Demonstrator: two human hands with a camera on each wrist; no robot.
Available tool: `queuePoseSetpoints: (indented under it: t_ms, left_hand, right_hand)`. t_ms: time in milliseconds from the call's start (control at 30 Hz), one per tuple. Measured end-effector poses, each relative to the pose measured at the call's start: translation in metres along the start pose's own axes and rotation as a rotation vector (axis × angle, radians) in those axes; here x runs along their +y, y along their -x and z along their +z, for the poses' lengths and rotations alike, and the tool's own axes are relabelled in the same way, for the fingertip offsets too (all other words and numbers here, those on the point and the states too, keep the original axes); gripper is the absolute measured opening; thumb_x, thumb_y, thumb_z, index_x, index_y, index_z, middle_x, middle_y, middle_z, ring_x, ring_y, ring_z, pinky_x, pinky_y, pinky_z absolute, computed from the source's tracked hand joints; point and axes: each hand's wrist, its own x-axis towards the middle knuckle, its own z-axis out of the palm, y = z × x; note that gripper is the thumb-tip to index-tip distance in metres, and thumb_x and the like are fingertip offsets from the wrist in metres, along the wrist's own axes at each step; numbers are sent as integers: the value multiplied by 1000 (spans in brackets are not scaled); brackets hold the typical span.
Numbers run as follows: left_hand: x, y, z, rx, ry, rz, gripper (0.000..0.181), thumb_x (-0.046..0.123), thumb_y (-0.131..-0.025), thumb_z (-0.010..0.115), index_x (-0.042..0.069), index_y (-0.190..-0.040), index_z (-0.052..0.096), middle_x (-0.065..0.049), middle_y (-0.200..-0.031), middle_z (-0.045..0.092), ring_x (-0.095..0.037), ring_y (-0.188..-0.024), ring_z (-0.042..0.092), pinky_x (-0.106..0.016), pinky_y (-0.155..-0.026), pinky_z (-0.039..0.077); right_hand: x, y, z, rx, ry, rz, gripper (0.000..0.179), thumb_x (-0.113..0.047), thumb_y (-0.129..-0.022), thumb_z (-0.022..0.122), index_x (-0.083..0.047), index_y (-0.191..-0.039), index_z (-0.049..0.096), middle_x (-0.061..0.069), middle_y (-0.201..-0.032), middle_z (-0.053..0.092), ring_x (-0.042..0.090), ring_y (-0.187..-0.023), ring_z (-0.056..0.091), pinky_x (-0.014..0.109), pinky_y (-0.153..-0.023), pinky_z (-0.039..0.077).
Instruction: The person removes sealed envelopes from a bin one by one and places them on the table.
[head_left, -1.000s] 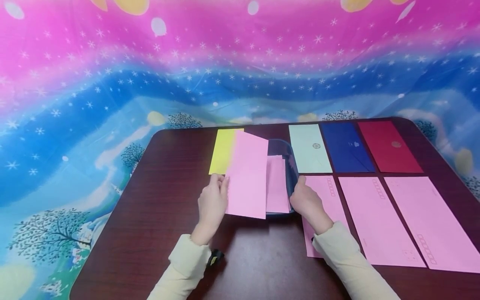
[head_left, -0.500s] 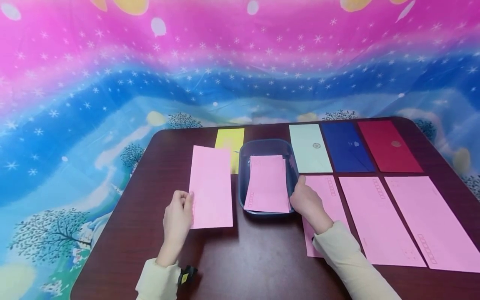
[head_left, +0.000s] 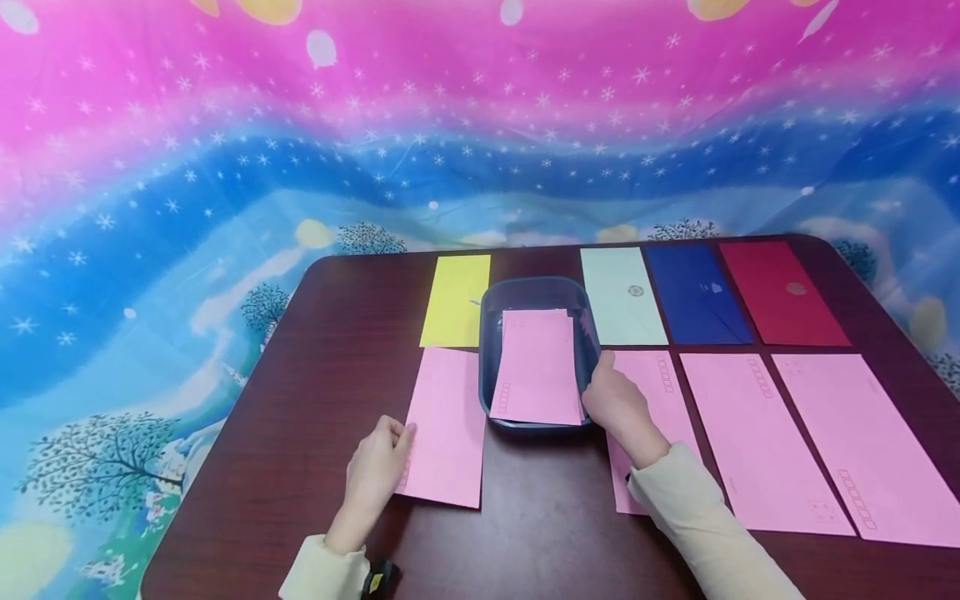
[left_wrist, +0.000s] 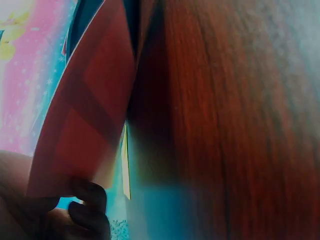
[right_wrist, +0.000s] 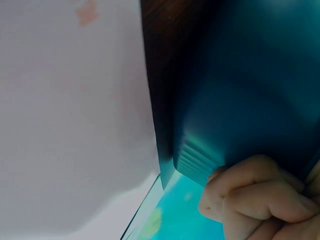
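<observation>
My left hand [head_left: 378, 458] pinches a pink envelope [head_left: 446, 433] by its left edge, low over the table in front of the yellow envelope [head_left: 457, 300]. From the left wrist view, the held envelope [left_wrist: 87, 100] slants above the wood, its underside showing, with curled fingers [left_wrist: 90, 197] at its edge. The dark blue plastic bin [head_left: 484, 367] stands to its right with a small stack of pink envelopes [head_left: 536, 367] inside. My right hand [head_left: 618, 404] grips the bin's right side; the right wrist view shows its fingers [right_wrist: 260, 190] bent against the bin's wall [right_wrist: 240, 100].
Three pink envelopes [head_left: 765, 450] lie in a row at the right, the nearest partly under my right forearm. Behind them lie a pale green [head_left: 622, 296], a blue [head_left: 697, 296] and a red envelope [head_left: 783, 296]. A patterned cloth [head_left: 480, 150] hangs behind the table.
My left hand has brought the pink envelope out from over the bin, left and toward me, then lower to the table. The bin's stack and the yellow envelope are uncovered. My right hand stays at the bin.
</observation>
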Motion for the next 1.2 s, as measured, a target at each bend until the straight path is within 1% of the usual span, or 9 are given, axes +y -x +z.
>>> queuePoseSetpoints:
  t_ms: [200,400,533,767,900,1067,1200]
  left_hand:
    - [3,0,5,-26,-100,-1,26,31,-96,51,9,-82,54,-3,-64,54,-18,-61,52,-36,-54,39]
    - [4,-1,6,4,-154,7,27,28,-95,52,9,-77,50,-5,-63,53,-22,-61,55,-42,-55,43]
    - [2,-3,4,2,-164,-2,26,27,-95,52,7,-78,51,-7,-63,54,-22,-60,55,-41,-55,44]
    - [0,-8,4,-38,-163,-35,27,28,-96,51,5,-82,52,-6,-64,54,-20,-59,52,-38,-54,42]
    - [-1,-10,4,-56,-157,-50,28,28,-95,51,3,-83,53,-7,-64,54,-21,-60,53,-39,-55,43]
    - [-3,-10,4,-69,-167,-57,29,28,-95,51,1,-85,52,-9,-65,55,-22,-60,52,-40,-55,44]
    - [-1,-11,4,-74,-183,-68,31,28,-95,52,-2,-89,49,-11,-65,56,-22,-60,53,-40,-54,44]
  right_hand:
    - [0,0,0,8,6,-16,53,-7,-93,39,12,-137,17,27,-91,58,29,-66,54,32,-53,39]
    - [-1,0,0,4,3,-12,56,-7,-93,40,12,-140,15,27,-92,57,30,-68,55,32,-53,39]
    - [0,0,1,-1,0,-7,56,-8,-93,40,11,-140,15,29,-95,57,31,-69,55,32,-53,40]
    - [0,0,0,-13,1,0,58,-8,-94,41,11,-141,14,29,-98,57,32,-72,56,32,-55,41]
    - [0,0,0,-23,2,12,59,-8,-94,41,11,-142,13,30,-101,56,32,-74,56,32,-56,41]
    - [0,0,0,-25,-1,18,57,-9,-95,41,10,-141,13,29,-99,56,32,-74,56,32,-56,41]
    - [0,0,0,-22,1,13,57,-9,-94,40,10,-141,13,29,-98,56,32,-73,56,32,-56,41]
